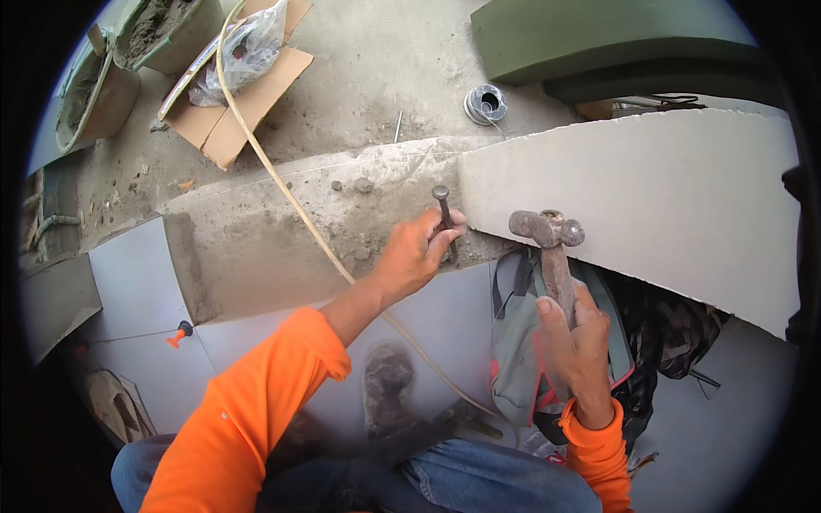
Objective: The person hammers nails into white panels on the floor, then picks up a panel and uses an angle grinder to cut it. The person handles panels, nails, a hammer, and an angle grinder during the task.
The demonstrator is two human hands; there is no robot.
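Note:
My left hand (412, 256) is closed around a steel chisel (443, 207), its mushroomed head up and its lower end against the rough mortar ledge (248, 265). The chisel stands nearly upright beside the left end of a large pale slab (633, 175). To the right, my right hand (583, 346) grips the worn handle of a ball-peen hammer (547, 229). The hammer's head hangs over the slab's near edge, apart from the chisel. Small rubble lies on the mortar around my left hand.
A pale cable (295, 201) crosses the ledge and tiles. Buckets (109, 103), torn cardboard (201, 128) and a clear plastic bag (248, 64) stand far left. A wire reel (486, 104) sits behind the ledge, near a green object (599, 34). A grey bag (517, 355) lies below the hammer.

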